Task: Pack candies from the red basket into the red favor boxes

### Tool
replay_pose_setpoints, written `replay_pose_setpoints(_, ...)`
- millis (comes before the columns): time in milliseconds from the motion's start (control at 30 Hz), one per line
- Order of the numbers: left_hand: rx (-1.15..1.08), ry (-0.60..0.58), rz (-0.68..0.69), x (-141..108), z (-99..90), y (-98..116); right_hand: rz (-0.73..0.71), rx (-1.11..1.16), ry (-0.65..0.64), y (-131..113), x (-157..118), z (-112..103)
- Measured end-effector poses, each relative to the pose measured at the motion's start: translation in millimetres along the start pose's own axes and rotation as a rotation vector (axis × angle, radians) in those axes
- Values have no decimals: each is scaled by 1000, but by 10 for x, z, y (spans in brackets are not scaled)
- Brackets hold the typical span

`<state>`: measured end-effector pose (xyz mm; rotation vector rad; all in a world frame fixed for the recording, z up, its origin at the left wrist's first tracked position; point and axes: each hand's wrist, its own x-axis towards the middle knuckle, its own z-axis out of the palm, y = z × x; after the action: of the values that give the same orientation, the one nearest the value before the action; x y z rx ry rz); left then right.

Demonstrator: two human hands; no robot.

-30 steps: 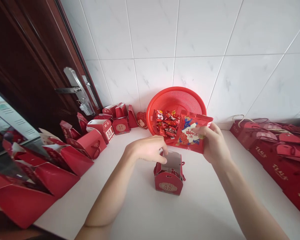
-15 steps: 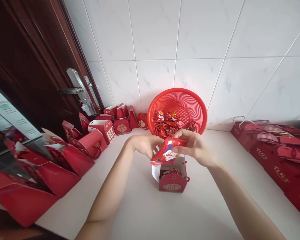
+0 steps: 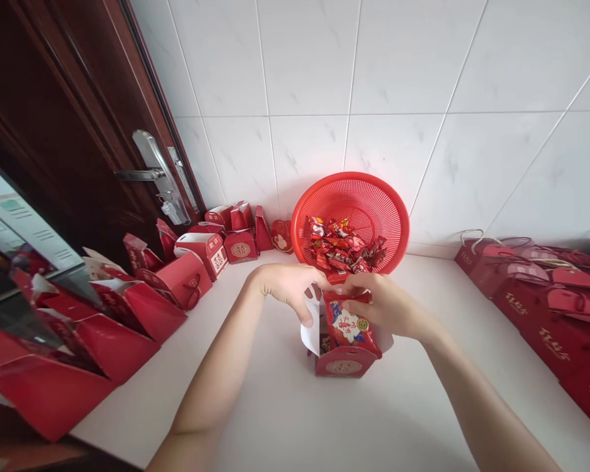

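Note:
A small red gift box (image 3: 338,368) with a gold round emblem stands open at the top on the white table. My right hand (image 3: 386,305) grips a red snack packet (image 3: 349,322) with blue and white print. The packet stands upright, its lower end inside the box opening. My left hand (image 3: 290,292) holds the box's left flap (image 3: 311,331), which shows its white inner side, with the thumb against that side. Part of the box's contents is hidden behind the packet.
Behind the box, a red plastic basket (image 3: 398,223) leans near the tiled wall, holding several wrapped sweets (image 3: 341,246). Red gift boxes (image 3: 179,282) line the left side beside a dark door (image 3: 78,98). On the right stand red paper bags (image 3: 531,314) filled with red boxes.
The packet has gone from lying tilted above the box, between both hands, to upright in its opening. My left hand has shifted from the packet to the box flap.

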<state>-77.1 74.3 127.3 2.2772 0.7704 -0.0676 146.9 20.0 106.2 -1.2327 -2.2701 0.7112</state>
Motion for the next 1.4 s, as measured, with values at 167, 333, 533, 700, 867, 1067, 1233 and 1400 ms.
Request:
replay_pose_setpoints(167,-34,-9,42,1,9,41,32,-17,23,-44,30,98)
replay_pose_setpoints(333,-14,1,3,0,4,38,79,-104,65,-73,31,143)
replay_pose_setpoints(533,60,-12,-6,5,-6,50,125,-265,-103,-148,18,188)
replay_pose_setpoints(700,84,14,-41,1,13,20,110,-406,-176,-132,36,270)
replay_pose_setpoints(867,120,22,-74,13,23,-16,103,-327,-167,-114,8,178)
replay_pose_setpoints(1067,133,21,-55,24,17,13,-4,-211,-68,-135,-106,-46)
replay_pose_setpoints(1233,219,4,-135,23,19,116,-124,-270,-345,-105,-119,-14)
replay_pose_setpoints(1400,278,14,-135,5,35,209,-112,-277,-332,-81,-105,25)
